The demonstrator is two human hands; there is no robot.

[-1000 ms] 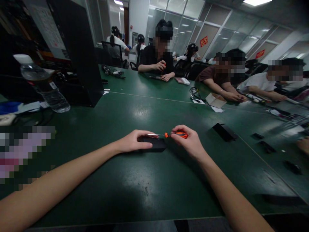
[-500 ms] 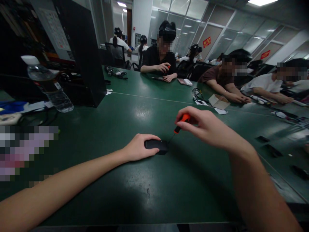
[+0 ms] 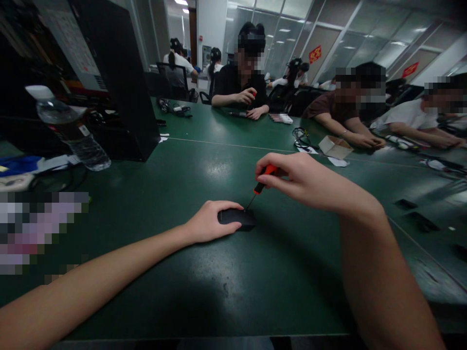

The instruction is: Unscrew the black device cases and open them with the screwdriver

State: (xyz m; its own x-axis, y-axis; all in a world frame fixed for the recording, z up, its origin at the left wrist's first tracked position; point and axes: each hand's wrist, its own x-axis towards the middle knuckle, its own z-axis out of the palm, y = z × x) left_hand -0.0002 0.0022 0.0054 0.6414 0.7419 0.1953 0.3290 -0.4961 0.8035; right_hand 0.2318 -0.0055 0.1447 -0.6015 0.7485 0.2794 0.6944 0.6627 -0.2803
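Note:
A small black box-shaped device [image 3: 239,220] lies flat on the green tabletop [image 3: 175,287]. My left hand [image 3: 209,221] grips its left part, thumb on the near side and fingers on the far side. In my right hand [image 3: 292,177] is a screwdriver [image 3: 260,187] with a red and black handle, pinched between thumb and fingers. Its thin shaft slants down to the left, and the tip meets the top of the device near the far right corner. Whether the tip sits in a screw is too small to tell.
At the left stand a water bottle [image 3: 71,129] and a black computer case [image 3: 122,87]. Cables [image 3: 301,138] and an open small box [image 3: 334,147] lie toward the back right. Across the table sits a person in black [image 3: 233,82]; other people sit at right.
My right hand has moved left and slightly away from me, bringing the screwdriver tip from the device's right edge onto its top. My left hand still holds the device in place.

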